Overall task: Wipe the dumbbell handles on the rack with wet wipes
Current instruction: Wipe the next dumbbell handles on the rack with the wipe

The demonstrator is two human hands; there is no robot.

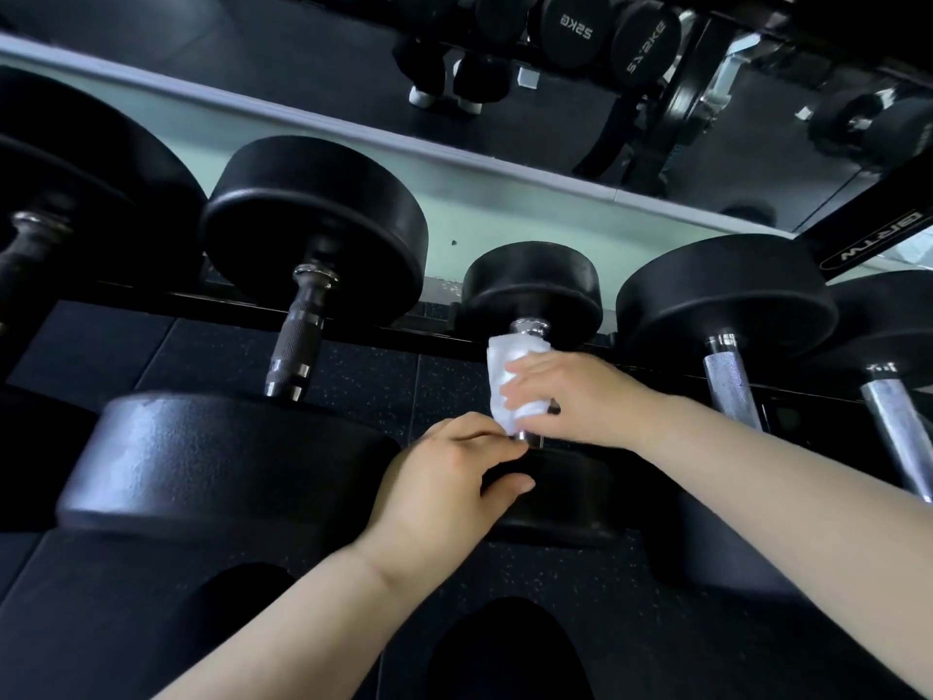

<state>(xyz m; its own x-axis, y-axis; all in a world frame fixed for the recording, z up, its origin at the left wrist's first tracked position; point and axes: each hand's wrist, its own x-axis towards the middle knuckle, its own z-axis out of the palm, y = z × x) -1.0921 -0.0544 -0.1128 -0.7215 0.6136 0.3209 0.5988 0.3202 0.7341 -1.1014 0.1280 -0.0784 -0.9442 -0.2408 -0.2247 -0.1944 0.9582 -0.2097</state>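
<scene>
**Wiping a dumbbell handle on the rack**

Wrapping a white wet wipe (510,384) around the chrome handle (529,329) of the middle dumbbell (530,290), the right hand (570,396) is clamped over it, just past centre toward 1 o'clock. The left hand (449,477), at 6 o'clock of the wipe, curls on the near weight head (560,497), fingers pinching the wipe's lower edge. The wipe looks soft and limp; the dumbbell is likely heavy and stays racked, so grip the handle only.

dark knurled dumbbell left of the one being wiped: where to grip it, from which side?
Judging by its pose, grip the dark dumbbell on the knurled middle of its handle, coming from above. The bar lies near-level between two wide black heads that block both ends, so only the top of the shaft is open. Both hands are busy next door: the right hand wraps the wipe, the left hand steadies that dumbbell's near head.
</scene>
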